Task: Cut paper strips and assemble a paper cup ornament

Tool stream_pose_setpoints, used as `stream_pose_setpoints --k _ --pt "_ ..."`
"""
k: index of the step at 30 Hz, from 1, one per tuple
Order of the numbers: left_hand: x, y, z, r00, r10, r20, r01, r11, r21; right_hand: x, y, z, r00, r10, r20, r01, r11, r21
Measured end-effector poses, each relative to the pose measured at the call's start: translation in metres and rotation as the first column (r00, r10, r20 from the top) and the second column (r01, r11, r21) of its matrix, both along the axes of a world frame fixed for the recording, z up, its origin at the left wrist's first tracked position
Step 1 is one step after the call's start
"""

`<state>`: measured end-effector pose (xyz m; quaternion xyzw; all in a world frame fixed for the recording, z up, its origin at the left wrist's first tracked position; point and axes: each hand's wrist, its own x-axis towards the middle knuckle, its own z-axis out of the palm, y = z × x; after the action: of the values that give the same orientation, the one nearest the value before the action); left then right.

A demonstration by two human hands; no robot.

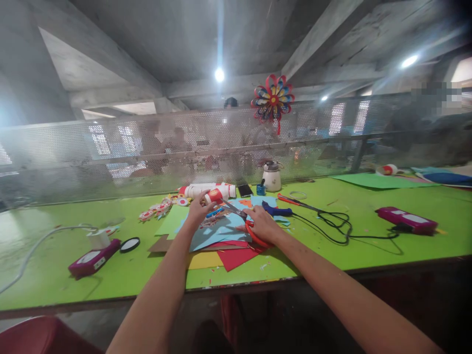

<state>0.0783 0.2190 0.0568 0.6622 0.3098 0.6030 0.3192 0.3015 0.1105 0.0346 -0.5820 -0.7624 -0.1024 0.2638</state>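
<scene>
My left hand [198,210] is closed on a red-and-white paper cup [216,194], held by its left side above the papers. In my right hand [261,223] are scissors [234,210] with orange-red handles, their blades pointing up and left toward the cup. Whether the blades touch the cup I cannot tell. Under both hands lie light blue paper sheets [210,238], with red paper [236,258] and yellow paper [202,260] at the front. Just right of my right hand rests a blue glue gun [276,210].
Stacked paper cups [195,190], a phone [244,191] and a cream jug [272,177] stand behind. Purple power strips lie left [94,259] and right [407,220], with a black cord [332,236]. A mesh screen [165,157] borders the table; people are beyond it.
</scene>
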Motion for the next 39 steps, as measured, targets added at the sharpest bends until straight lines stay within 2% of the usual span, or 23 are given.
stream_pose_setpoints --k 8,13,16,21,24,31,39 --pt "0.002 0.001 -0.004 0.995 0.080 -0.061 -0.082 0.996 -0.025 -0.001 0.002 -0.001 1.000 -0.014 -0.016 0.014 1.000 -0.020" --pt "0.002 0.003 -0.005 0.994 0.086 -0.072 -0.089 0.996 -0.033 -0.002 0.002 -0.003 1.000 -0.012 -0.006 0.012 1.000 -0.015" --pt "0.004 0.000 -0.004 0.996 0.042 -0.075 -0.046 0.998 -0.047 -0.002 -0.002 0.000 0.999 -0.023 0.024 0.022 1.000 0.020" --pt "0.008 -0.013 0.000 0.986 -0.126 -0.111 0.115 0.988 -0.102 0.000 -0.005 0.005 0.996 -0.057 0.073 0.051 0.996 0.074" --pt "0.008 -0.021 0.004 0.976 -0.181 -0.124 0.164 0.977 -0.136 0.002 -0.003 0.006 0.995 -0.047 0.093 0.040 0.997 0.071" --pt "0.006 -0.029 0.007 0.973 -0.175 -0.150 0.150 0.975 -0.164 0.003 0.000 0.002 0.994 -0.036 0.107 0.031 0.998 0.046" --pt "0.005 -0.020 0.003 0.968 -0.169 -0.187 0.134 0.974 -0.184 0.006 0.002 0.002 0.994 -0.052 0.093 0.053 0.999 -0.011"
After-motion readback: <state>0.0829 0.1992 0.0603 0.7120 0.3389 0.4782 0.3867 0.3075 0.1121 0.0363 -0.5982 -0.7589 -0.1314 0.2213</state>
